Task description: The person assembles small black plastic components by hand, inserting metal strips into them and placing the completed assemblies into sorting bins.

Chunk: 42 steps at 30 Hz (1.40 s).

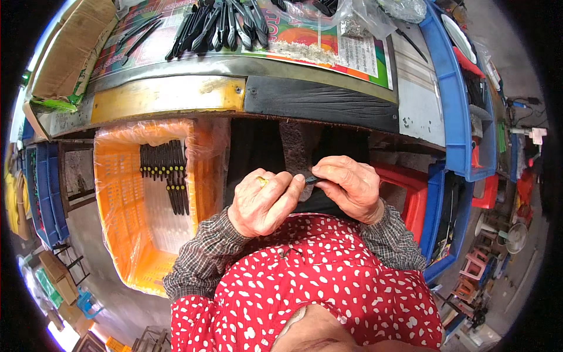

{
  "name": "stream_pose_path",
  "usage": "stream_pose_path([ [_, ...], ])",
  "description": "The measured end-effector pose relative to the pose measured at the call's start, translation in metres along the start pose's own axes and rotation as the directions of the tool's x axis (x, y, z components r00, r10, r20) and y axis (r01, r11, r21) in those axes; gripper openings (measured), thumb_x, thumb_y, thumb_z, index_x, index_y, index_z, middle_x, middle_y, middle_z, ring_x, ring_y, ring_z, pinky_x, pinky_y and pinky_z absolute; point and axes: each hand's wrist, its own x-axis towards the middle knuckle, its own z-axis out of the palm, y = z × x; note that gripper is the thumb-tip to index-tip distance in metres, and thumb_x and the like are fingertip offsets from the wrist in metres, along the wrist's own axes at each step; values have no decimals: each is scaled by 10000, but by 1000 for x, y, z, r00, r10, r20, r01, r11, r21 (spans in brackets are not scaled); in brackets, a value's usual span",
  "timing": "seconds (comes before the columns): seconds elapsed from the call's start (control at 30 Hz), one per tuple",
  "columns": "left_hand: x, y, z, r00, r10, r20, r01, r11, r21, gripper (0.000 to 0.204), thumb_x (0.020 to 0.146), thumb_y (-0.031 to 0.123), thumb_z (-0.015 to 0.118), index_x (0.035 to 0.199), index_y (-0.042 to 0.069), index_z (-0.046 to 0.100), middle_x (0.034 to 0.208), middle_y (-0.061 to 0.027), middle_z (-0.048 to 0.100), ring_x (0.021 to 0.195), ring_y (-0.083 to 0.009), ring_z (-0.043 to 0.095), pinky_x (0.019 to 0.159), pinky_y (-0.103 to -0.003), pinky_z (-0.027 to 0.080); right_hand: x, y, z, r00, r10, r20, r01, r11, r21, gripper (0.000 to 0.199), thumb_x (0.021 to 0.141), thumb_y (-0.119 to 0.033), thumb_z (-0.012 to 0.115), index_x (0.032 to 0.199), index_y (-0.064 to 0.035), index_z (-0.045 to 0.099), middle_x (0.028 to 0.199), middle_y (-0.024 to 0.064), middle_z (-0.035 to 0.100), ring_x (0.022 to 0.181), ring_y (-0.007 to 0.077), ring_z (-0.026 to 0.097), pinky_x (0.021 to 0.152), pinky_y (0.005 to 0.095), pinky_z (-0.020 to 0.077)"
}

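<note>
Your two hands are close together in front of your torso, just short of the table (419, 102) edge, fingers pinched on one small dark part (311, 180). Left hand (264, 202) has thumb and forefinger at the part's left end, right hand (350, 186) grips the right end from the other side. Most of the part is hidden by your fingertips, so can't tell its full shape. A yellowish band (263, 181) shows on one left finger. To your left, below the table edge, sits an orange crate (123, 205) with a clear plastic liner (208, 149); inside, slim black pieces (163, 159) lie side by side in two rows, yellow-green dots on them. Up on the table: a heap of black-and-grey pieces (226, 26) on a colourful printed sheet (328, 50), two loose pieces (141, 41) to its left, clear plastic bags (369, 17) to its right. Cardboard box (73, 56) at the table's left end, blue bin (454, 111) at the right.
</note>
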Motion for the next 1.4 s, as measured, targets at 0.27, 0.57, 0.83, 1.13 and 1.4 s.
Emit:
stream_pose_path([
  [0.27, 1, 1, 3, 912, -399, 100, 409, 853, -324, 201, 723, 13, 762, 898, 15, 661, 776, -103, 669, 656, -209, 660, 571, -284, 510, 0, 2, -1, 998, 43, 38, -46, 996, 83, 299, 710, 27, 729, 996, 3, 647, 863, 134, 645, 721, 256, 667, 572, 307, 521],
  [0.57, -4, 1, -1, 496, -626, 601, 784, 25, -621, 136, 864, 41, 680, 979, -8, 628, 792, -13, 647, 637, -31, 550, 550, -163, 427, 2, -9, -6, 829, 475, 295, -559, 709, 430, 150, 867, -4, 637, 1009, 44, 630, 814, 64, 646, 682, 86, 623, 579, 207, 503],
  [0.83, -9, 3, 5, 341, -559, 756, 720, -362, -592, 114, 893, 71, 660, 967, 3, 605, 746, -33, 613, 537, -23, 431, 446, -182, 316, -3, -10, -6, 657, 626, 419, -747, 470, 470, 145, 911, -58, 604, 1009, 45, 633, 771, 29, 639, 632, 57, 609, 562, 190, 502],
  [1.13, -17, 6, 10, 303, -500, 811, 649, -516, -560, 112, 919, 103, 640, 978, 23, 590, 741, -31, 596, 505, -26, 385, 436, -187, 286, -5, -11, -6, 616, 656, 436, -783, 449, 430, 154, 911, -101, 622, 994, 26, 644, 734, 22, 632, 594, 50, 597, 523, 184, 482],
  [1.4, -15, 11, 9, 323, -576, 751, 719, -366, -590, 99, 910, 84, 645, 966, 18, 596, 745, -25, 609, 517, -23, 416, 438, -180, 300, -4, -10, -4, 637, 641, 428, -770, 504, 391, 141, 899, -96, 636, 962, 29, 653, 729, 19, 636, 609, 52, 595, 533, 193, 486],
])
